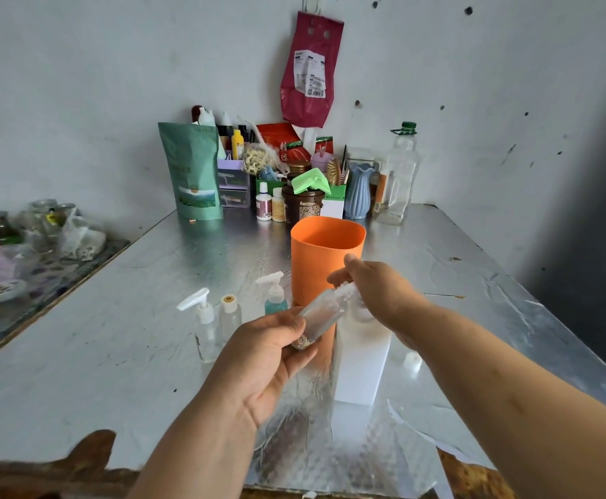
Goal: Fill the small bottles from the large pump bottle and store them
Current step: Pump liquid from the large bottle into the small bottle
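Left hand (258, 358) grips small clear bottle (321, 315), tilted, mouth at the top of the large pump bottle (361, 365) on the bench (114, 354); right hand (377, 289) covers the pump head (grip blurred, cannot tell). Best: hold mouth under the spout, press slowly

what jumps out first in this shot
The bright orange container in the middle of the table catches the eye first. Just in front of it, the left hand holds a small clear bottle tilted, with the right hand at its mouth, above the white pump bottle. To their left, three more small bottles stand on the foil-covered table.
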Demonstrator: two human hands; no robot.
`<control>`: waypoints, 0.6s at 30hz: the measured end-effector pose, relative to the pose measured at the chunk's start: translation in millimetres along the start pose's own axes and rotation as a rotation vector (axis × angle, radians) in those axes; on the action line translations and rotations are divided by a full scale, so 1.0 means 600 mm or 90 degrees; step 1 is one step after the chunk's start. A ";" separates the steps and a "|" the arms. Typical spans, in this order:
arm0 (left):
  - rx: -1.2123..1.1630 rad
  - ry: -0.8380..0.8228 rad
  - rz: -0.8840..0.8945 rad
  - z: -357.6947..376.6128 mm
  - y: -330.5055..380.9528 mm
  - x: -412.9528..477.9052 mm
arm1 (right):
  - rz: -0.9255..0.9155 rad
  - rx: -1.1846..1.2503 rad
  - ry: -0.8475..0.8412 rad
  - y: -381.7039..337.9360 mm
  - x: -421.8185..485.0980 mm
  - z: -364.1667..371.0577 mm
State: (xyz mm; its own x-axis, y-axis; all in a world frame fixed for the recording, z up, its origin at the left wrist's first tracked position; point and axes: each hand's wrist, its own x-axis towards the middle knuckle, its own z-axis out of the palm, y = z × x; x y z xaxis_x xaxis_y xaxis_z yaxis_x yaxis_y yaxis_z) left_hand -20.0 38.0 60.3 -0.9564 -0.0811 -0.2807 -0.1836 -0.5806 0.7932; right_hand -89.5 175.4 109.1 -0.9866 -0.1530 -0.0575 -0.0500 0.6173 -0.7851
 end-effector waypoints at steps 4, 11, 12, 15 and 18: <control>0.011 0.000 0.010 0.004 0.010 -0.007 | 0.021 0.037 -0.017 -0.010 -0.009 -0.013; 0.018 0.001 0.020 0.006 0.017 -0.010 | 0.010 0.042 -0.010 -0.016 -0.010 -0.018; 0.015 0.000 0.018 0.006 0.017 -0.010 | 0.013 0.040 -0.013 -0.016 -0.010 -0.018; 0.013 0.000 0.016 0.004 0.016 -0.006 | 0.016 0.038 -0.014 -0.015 -0.007 -0.015; 0.009 -0.004 0.013 0.002 0.014 -0.005 | 0.011 0.033 -0.013 -0.016 -0.005 -0.013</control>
State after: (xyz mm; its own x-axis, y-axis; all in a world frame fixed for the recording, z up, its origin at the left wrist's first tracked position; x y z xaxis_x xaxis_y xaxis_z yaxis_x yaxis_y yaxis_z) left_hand -19.2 34.3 68.2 -0.9613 -0.0869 -0.2613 -0.1680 -0.5668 0.8065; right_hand -87.3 175.8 121.3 -0.9838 -0.1585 -0.0840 -0.0236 0.5788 -0.8151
